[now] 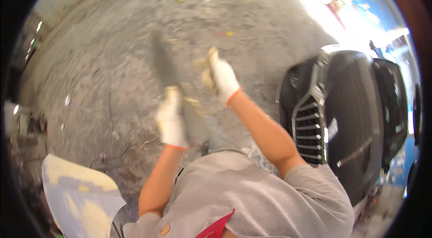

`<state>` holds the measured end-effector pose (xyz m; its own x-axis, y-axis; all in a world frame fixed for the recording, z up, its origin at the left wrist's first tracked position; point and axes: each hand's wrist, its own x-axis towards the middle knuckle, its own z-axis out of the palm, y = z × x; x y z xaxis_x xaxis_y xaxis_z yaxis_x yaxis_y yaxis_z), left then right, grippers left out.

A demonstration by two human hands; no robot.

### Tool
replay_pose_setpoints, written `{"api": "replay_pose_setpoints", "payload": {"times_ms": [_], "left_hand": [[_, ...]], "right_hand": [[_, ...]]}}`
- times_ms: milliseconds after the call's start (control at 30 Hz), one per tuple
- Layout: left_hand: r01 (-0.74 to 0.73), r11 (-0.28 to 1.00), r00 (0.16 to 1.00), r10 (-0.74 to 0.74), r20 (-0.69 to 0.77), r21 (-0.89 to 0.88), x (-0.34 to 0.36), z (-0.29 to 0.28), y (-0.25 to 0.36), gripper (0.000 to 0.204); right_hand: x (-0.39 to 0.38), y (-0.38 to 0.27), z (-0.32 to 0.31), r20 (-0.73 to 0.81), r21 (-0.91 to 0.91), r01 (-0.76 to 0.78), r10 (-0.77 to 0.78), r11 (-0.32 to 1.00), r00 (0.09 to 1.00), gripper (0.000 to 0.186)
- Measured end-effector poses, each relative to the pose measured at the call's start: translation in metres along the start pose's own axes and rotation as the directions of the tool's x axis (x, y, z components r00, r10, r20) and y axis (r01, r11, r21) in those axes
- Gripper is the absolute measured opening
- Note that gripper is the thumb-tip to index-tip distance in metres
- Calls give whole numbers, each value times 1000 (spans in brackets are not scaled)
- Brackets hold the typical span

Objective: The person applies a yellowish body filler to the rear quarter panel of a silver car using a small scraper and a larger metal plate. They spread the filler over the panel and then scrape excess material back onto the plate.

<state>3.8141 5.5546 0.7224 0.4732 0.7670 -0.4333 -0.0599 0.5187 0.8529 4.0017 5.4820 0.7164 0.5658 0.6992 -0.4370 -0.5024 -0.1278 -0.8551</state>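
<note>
A long, flat grey board (164, 63), smeared by motion, slants upward from near my waist. Around its lower part, my left hand (171, 118) in a white glove is closed, with the thumb lying along it. Pale yellowish marks show beside that grip. To the right of the board, apart from it, my right hand (220, 76) is raised in the same kind of glove with an orange cuff. Its fingers are blurred but look spread, and I see nothing in them.
A dark car front (346, 112) with a slatted grille (308, 125) stands close on my right. At lower left is a panel (85, 197) with grey and cream patches. A thin cable (110, 116) lies on the stained concrete floor (243, 8). Bright light enters at upper right.
</note>
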Motion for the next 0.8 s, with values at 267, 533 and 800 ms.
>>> {"api": "replay_pose_setpoints", "payload": {"times_ms": [267,533,800], "left_hand": [[-110,993,949,120,-291,51,185,-27,137,64],[-389,787,510,617,-599,479,343,-159,246,51],[-367,561,485,796,-362,742,511,-184,294,34]], "right_hand": [[165,-40,182,307,-210,-21,86,977,948,72],[330,-63,261,291,-211,24,40,977,956,30],[475,-94,476,18,-220,78,-76,972,997,31]]}}
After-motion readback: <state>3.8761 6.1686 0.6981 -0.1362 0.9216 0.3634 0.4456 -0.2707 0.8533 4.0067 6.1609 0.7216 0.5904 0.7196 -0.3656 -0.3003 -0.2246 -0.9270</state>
